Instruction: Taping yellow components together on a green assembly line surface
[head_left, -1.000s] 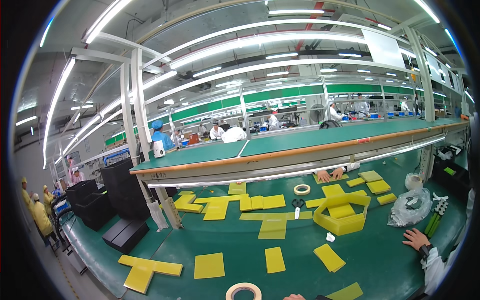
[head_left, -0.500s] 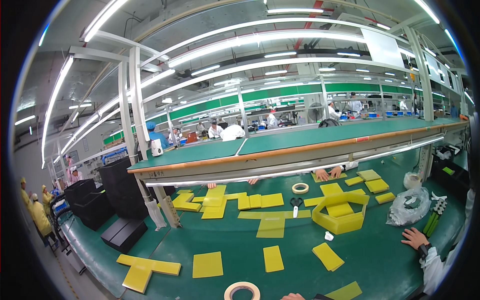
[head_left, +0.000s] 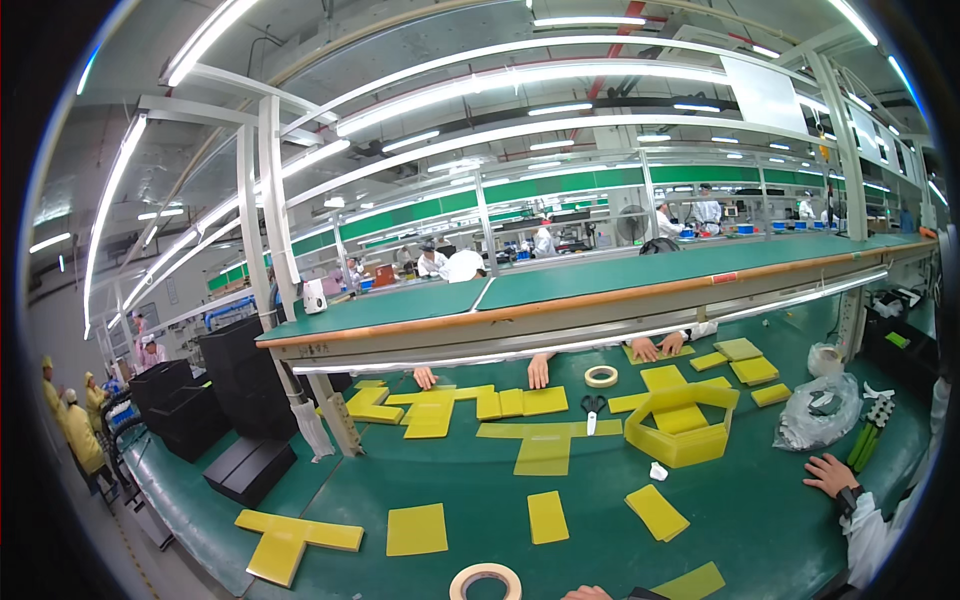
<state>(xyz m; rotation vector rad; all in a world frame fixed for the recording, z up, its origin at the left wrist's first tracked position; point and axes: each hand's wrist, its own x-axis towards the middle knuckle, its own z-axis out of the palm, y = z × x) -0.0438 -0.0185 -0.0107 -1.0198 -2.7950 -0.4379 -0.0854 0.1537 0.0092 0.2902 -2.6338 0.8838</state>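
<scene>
Only a cut-off part of my right hand (head_left: 587, 593) shows at the lower edge, with a dark band at its wrist; its fingers are mostly out of frame, so I cannot tell what they do. Beside the band lies a yellow sheet (head_left: 692, 582). My left hand is out of view. To the left of my right hand is a roll of masking tape (head_left: 460, 588). Farther in lie a yellow rectangular stack (head_left: 547, 517), a tilted yellow stack (head_left: 656, 513), a square yellow piece (head_left: 416, 529) and a T-shaped yellow arrangement (head_left: 276, 556).
A co-worker's hand (head_left: 828, 474) rests at the right near a clear plastic bag (head_left: 818, 412). Across the table, other hands (head_left: 540, 371) touch yellow pieces under a raised green shelf (head_left: 620, 275). Scissors (head_left: 593, 405), a yellow hexagonal frame (head_left: 672, 452) and black boxes (head_left: 248, 468) stand about.
Across the table, two hands have come farther out from under the shelf over the yellow pieces; a yellow piece near the left one looks shifted. My right hand looks unmoved.
</scene>
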